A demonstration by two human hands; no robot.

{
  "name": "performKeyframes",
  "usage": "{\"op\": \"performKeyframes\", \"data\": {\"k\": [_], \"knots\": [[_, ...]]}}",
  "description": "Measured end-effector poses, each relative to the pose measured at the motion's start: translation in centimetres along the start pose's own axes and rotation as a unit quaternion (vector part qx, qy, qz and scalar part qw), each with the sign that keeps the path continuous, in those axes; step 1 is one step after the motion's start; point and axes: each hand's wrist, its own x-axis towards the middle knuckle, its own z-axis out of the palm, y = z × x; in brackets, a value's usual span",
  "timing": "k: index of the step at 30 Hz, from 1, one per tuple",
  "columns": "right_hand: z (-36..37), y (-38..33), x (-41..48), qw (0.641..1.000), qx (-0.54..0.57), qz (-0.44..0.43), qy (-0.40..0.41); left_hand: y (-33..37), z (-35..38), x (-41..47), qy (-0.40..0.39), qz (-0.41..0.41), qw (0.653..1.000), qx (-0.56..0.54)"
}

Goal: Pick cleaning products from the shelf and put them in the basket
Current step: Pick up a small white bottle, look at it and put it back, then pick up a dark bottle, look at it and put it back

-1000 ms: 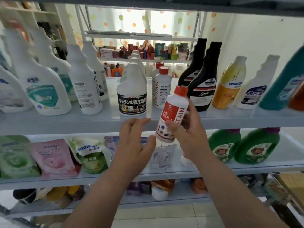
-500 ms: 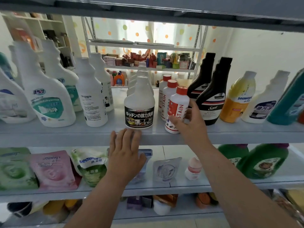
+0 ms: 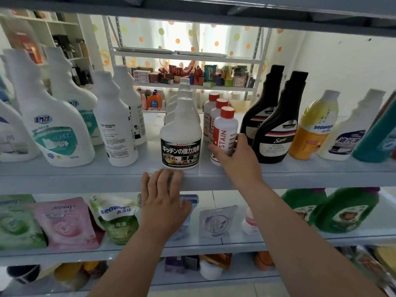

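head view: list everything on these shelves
stain bottles: 3, white with red caps, upper shelf centre
spray refills: at least 4, white, black label, left of them
black bottles: 2, black, right of them
yellow bottle: 1, yellow, right
white bottles: at least 5, white, upper shelf left
pouches: 3, green, pink, green, lower shelf left
green jugs: 2, green, lower shelf right
left hand: 1, at upper shelf edge
right hand: 1, grips front stain bottle

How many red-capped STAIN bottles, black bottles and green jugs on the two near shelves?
Red-capped STAIN bottles: 3
Black bottles: 2
Green jugs: 2
Total: 7
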Motion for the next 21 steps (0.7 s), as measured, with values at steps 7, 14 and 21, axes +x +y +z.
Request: {"op": "performKeyframes", "data": {"k": [7, 14, 21], "knots": [[-0.6, -0.3, -1.2, 0.998, -0.059, -0.017, -0.022, 0.1, -0.9, 0.0, -0.020, -0.006, 1.000, 0.001], [-5.5, 5.2, -6.0, 0.966, -0.186, -0.178, -0.006, 2.3, -3.7, 0.5, -0.089, -0.045, 0.995, -0.019], [-13.3, 11.8, -4.9, 0.948, -0.241, -0.208, 0.029, 13.9, -4.4, 3.1, -0.143, 0.059, 0.982, -0.106]]}}
